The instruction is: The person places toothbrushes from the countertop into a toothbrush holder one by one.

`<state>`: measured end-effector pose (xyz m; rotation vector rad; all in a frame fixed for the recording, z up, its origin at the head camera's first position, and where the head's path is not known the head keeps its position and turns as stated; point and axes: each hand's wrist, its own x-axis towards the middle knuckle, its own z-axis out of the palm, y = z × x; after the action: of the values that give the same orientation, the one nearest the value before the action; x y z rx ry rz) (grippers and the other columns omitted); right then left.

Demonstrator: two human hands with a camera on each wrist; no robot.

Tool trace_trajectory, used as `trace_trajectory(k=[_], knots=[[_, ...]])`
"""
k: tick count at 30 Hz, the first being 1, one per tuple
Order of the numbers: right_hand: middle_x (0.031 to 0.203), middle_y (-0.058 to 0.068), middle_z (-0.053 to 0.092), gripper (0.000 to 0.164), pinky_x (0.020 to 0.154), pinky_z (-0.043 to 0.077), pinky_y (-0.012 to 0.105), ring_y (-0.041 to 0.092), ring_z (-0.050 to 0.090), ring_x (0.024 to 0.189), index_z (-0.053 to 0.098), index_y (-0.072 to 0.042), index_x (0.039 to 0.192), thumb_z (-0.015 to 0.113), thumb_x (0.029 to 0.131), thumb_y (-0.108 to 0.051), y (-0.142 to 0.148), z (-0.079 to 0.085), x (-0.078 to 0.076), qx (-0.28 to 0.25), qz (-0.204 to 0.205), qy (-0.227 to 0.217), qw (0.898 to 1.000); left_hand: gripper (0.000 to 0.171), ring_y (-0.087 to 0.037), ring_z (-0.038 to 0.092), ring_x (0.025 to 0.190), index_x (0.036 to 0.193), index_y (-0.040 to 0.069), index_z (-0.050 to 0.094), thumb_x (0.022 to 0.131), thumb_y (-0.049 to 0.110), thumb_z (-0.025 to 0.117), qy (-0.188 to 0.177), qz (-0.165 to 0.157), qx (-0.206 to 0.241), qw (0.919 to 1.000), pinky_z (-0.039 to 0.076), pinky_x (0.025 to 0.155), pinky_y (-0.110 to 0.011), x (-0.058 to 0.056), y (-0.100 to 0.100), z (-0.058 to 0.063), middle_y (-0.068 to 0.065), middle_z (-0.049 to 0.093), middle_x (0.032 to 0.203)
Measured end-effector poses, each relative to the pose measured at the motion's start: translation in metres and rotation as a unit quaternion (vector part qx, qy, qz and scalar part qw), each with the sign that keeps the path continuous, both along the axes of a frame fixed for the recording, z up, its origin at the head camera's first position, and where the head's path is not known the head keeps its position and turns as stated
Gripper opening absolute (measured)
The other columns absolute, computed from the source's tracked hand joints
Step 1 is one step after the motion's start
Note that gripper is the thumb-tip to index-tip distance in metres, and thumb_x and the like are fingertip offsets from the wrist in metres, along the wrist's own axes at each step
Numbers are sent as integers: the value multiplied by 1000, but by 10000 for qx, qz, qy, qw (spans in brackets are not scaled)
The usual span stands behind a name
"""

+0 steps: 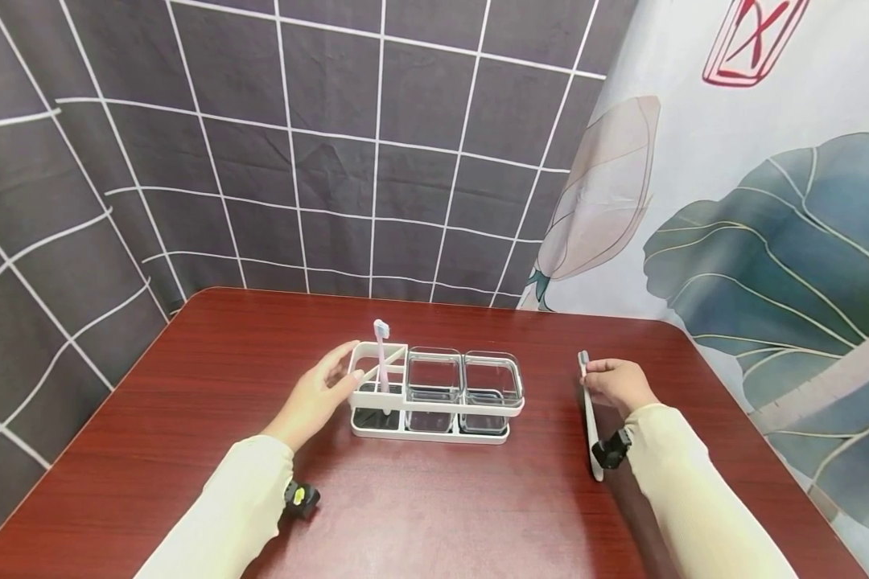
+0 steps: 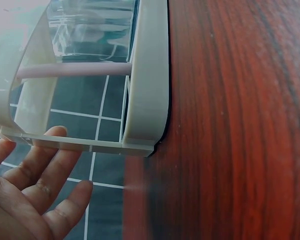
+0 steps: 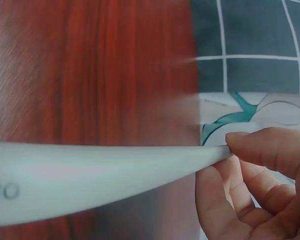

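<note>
A white toothbrush holder (image 1: 434, 438) stands on the table, with a pink toothbrush (image 1: 382, 362) upright in its left compartment and two clear cups (image 1: 434, 378) in the others. My left hand (image 1: 319, 394) grips the holder's left end, thumb at the front; the left wrist view has the fingers (image 2: 65, 165) against its end frame. To the right, my right hand (image 1: 619, 384) pinches a white toothbrush (image 1: 591, 426) by the narrow neck, bristles pointing away. Thumb and fingers meet on that neck in the right wrist view, where dark letters mark the handle (image 3: 90, 180).
The reddish-brown wooden table (image 1: 434, 515) spans the view, its back edge near a grey gridded cloth (image 1: 333, 161). A white cloth with painted leaves (image 1: 768, 241) hangs along the right side.
</note>
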<state>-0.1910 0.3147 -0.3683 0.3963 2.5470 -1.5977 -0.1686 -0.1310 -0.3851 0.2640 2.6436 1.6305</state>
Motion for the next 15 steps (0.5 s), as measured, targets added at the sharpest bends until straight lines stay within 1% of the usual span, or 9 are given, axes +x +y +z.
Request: trace_trajectory(k=[2, 6, 8, 11, 15], knots=[[80, 2, 69, 38, 69, 57, 29, 8, 63, 71, 48, 19, 121, 58, 89, 2, -2, 3, -1, -69, 23, 25, 10000, 56, -37, 49, 127, 146, 16, 41, 95, 29, 59, 29, -1, 3, 10000, 37, 104, -57, 0, 0, 0, -20, 51, 139], [85, 3, 70, 36, 72, 57, 30, 8, 64, 73, 50, 16, 121, 58, 90, -1, -6, 11, -1, -6, 78, 79, 9999, 54, -38, 50, 125, 145, 17, 42, 95, 27, 59, 120, -9, -20, 9999, 38, 104, -56, 0, 0, 0, -20, 51, 139], [84, 1, 70, 36, 72, 57, 29, 6, 63, 71, 50, 15, 122, 58, 90, -1, -9, 15, -2, 10, 79, 142, 9999, 54, -39, 50, 126, 145, 17, 42, 96, 27, 59, 170, -25, -40, 9998, 38, 104, -56, -1, 0, -1, -19, 50, 141], [83, -3, 69, 39, 69, 56, 25, 4, 61, 70, 48, 15, 125, 57, 91, -2, -12, 22, -2, -107, 72, 243, 9996, 54, -39, 51, 125, 145, 17, 42, 95, 27, 59, 203, -25, -61, 9998, 39, 103, -55, -1, -1, -1, -20, 49, 141], [85, -4, 69, 40, 68, 56, 22, 3, 61, 71, 48, 12, 127, 57, 92, -4, -17, 32, -3, -234, 59, 363, 9990, 54, -39, 51, 125, 146, 16, 42, 95, 28, 59, 172, -8, -25, 9998, 39, 104, -54, -1, -1, -1, -20, 50, 140]])
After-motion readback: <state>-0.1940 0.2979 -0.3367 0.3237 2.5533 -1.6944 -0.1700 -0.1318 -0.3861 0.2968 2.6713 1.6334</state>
